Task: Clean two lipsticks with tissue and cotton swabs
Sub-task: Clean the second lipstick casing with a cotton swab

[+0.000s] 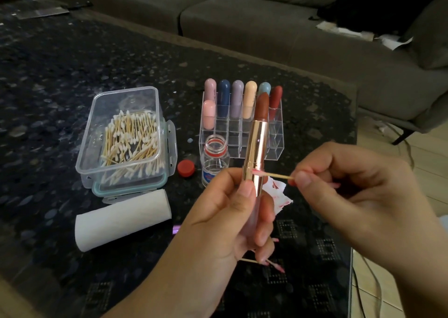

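My left hand (232, 211) holds an uncapped lipstick (258, 143) upright; it has a rose-gold tube and a brown-red bullet. My right hand (358, 186) pinches a cotton swab (274, 174) by its wooden stick, and the pink-stained tip touches the tube's lower collar. A crumpled tissue (278, 194) with red smears lies on the table just behind the lipstick. Used swabs (269, 264) lie below my left hand. A folded white tissue pad (121, 218) rests at the left.
A clear box of cotton swabs (126, 138) stands on the dark glass table (48, 75). An acrylic organizer (242, 123) holds several capped lipsticks. An open small bottle (214, 160) and its red cap (186, 168) sit between them. A grey sofa (266, 21) lies behind.
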Available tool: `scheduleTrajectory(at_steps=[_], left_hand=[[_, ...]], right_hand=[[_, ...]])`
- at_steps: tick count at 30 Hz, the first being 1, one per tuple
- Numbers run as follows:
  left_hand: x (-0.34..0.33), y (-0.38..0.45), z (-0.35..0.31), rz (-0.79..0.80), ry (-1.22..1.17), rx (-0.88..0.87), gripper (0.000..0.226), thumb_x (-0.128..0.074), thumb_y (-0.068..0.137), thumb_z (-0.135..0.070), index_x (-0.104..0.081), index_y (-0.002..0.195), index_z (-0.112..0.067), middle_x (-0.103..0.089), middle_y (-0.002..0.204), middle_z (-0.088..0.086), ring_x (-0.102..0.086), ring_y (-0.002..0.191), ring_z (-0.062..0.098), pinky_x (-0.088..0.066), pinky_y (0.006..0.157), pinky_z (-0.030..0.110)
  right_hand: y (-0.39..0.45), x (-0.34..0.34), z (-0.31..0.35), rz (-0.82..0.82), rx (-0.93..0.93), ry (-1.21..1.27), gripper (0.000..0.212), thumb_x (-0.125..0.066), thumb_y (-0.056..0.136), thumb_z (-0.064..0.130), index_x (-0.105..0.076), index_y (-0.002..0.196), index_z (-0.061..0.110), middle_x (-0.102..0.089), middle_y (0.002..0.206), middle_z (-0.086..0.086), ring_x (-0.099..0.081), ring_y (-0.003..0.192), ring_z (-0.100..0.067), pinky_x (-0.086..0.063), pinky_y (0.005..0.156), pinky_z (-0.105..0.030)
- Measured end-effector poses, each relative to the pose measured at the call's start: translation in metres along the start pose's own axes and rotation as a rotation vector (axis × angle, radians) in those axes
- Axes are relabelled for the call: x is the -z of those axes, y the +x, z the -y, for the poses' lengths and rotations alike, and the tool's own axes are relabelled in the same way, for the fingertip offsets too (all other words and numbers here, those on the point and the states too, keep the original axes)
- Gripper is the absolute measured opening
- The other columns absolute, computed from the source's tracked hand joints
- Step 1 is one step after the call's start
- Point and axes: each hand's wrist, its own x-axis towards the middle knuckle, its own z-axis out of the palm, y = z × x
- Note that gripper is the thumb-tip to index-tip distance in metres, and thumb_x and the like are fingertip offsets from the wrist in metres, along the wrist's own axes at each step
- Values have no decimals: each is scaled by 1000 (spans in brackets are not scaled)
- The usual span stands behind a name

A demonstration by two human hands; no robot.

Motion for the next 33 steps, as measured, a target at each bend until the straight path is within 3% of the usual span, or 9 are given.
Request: scheduleTrajectory(at_steps=[3,8,12,18,21,25,28,33], left_hand=[[2,0,1,0,37,-5,24,-49,79,-28,-69,86,-16,-58,64,3,-47,52,12,-42,45,25],[1,-4,1,-20,33,12,30,-48,81,-27,-68,91,-8,-56,62,4,-44,50,11,-43,46,24],[-1,-7,-1,-25,-12,45,37,-49,81,-28,-61,101,0,-53,61,3,-41,49,11,-41,46,23],[-6,-17,-6,19,-4,29,5,-56,79,-20,-57,80,-15,-48,58,1,-38,46,10,-37,43,22],[-7,-22,-8,65,-13,25,11,-53,82,-19,-60,73,-18,-50,61,2,-39,48,11,-38,44,22],[-10,-28,-9,98,29,15,17,-49,85,-22,-61,90,-11,-55,66,5,-44,52,13,-41,47,24],[-12,-31,-9,86,62,8,24,-50,87,-23,-63,101,-6,-58,68,5,-49,54,13,-44,48,26],[-21,-39,-10,72,75,19,30,-45,84,-24,-62,101,-6,-53,63,3,-41,53,12,-41,47,24]], right_hand=[[1,-1,1,-25,-18,-28,14,-56,83,29,-64,74,22,-52,57,9,-47,48,1,-34,50,-3],[-1,1,5,-3,-23,-64,15,-55,80,31,-63,71,22,-52,58,-1,-46,47,-8,-36,47,-8],[-3,1,8,-36,-60,-67,17,-54,81,34,-64,74,23,-53,57,8,-46,47,-3,-35,47,-7],[-7,3,17,-17,-14,-56,18,-54,82,31,-63,74,18,-52,62,-6,-43,47,-3,-33,48,-6],[-9,6,21,-48,-13,-72,19,-54,82,33,-64,76,19,-53,65,-4,-45,50,-3,-34,49,-6],[-13,9,30,-8,1,-75,17,-56,83,32,-64,75,19,-53,62,-3,-46,50,-7,-36,49,-8],[-14,11,35,-46,-24,-80,14,-60,88,29,-64,77,21,-56,61,9,-50,51,-2,-37,49,-6],[-18,17,44,-9,9,-114,17,-56,82,33,-63,76,20,-56,65,-4,-49,50,-9,-38,48,-8]])
